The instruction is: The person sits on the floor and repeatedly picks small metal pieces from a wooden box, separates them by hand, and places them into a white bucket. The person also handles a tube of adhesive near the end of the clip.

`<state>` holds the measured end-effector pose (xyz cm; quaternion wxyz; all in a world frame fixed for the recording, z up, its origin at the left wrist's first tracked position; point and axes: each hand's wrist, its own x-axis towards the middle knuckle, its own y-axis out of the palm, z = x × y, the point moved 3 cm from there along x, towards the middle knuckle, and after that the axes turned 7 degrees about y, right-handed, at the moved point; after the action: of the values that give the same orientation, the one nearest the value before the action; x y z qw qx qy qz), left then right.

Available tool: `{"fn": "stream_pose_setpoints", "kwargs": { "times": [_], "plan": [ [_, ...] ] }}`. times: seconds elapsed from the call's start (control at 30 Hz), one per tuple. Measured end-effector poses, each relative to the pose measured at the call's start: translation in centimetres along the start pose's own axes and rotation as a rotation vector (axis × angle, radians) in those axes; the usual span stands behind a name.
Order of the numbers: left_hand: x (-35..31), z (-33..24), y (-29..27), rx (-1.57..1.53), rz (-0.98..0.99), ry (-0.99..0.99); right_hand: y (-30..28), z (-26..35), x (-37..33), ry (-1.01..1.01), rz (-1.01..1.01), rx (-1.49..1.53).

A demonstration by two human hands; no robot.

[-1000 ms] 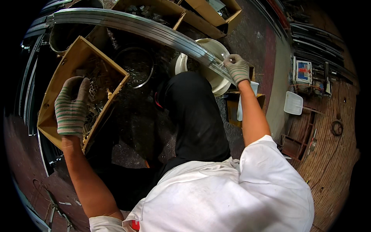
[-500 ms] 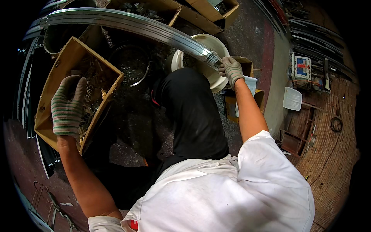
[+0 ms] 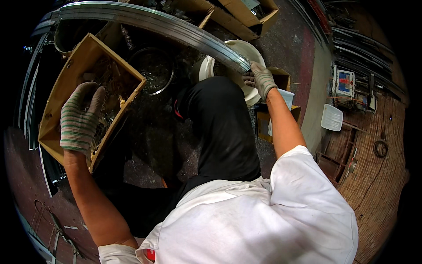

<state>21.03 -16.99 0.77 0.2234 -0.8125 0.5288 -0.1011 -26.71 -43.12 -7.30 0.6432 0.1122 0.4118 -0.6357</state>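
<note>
Right hand point(image 3: 262, 80) at the end of the rails point(image 3: 202, 38); left hand point(image 3: 80, 116) spread over the box point(image 3: 70, 72).
We find the gloved right hand's fingers curled at the rails' end; we cannot tell whether they pinch the metal. From there the rails run up and leftward, passing above and well apart from the left hand. We note that hand, also gloved, with thumb and fingers parted in an arc and nothing visible between them; small parts point(image 3: 112, 83) lie in the box beside it. Just left of the right hand, we record a white bucket point(image 3: 255, 52) partly beneath the rails; just to its right, a carton point(image 3: 281, 78). Between the hands are a round pan point(image 3: 171, 78) and the knee point(image 3: 220, 105). Well right of both, we see a white tray point(image 3: 332, 117).
</note>
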Motion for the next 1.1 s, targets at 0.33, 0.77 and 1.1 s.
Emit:
{"fn": "stream_pose_setpoints", "kwargs": {
  "times": [0.33,0.77,1.1],
  "plan": [
    [-0.3,0.3,-0.2,0.152,0.081,-0.009,-0.1,0.7,-0.3,0.017,0.02,-0.12],
    [-1.7,1.2,-6.8,0.074,-0.187,-0.036,-1.6,5.2,-2.5,-0.41,-0.308,0.013],
    [-2.5,2.9,-9.5,0.15,-0.42,-0.015,31.4,13.7,-19.8,-1.057,0.692,-0.626]
  ]
}}
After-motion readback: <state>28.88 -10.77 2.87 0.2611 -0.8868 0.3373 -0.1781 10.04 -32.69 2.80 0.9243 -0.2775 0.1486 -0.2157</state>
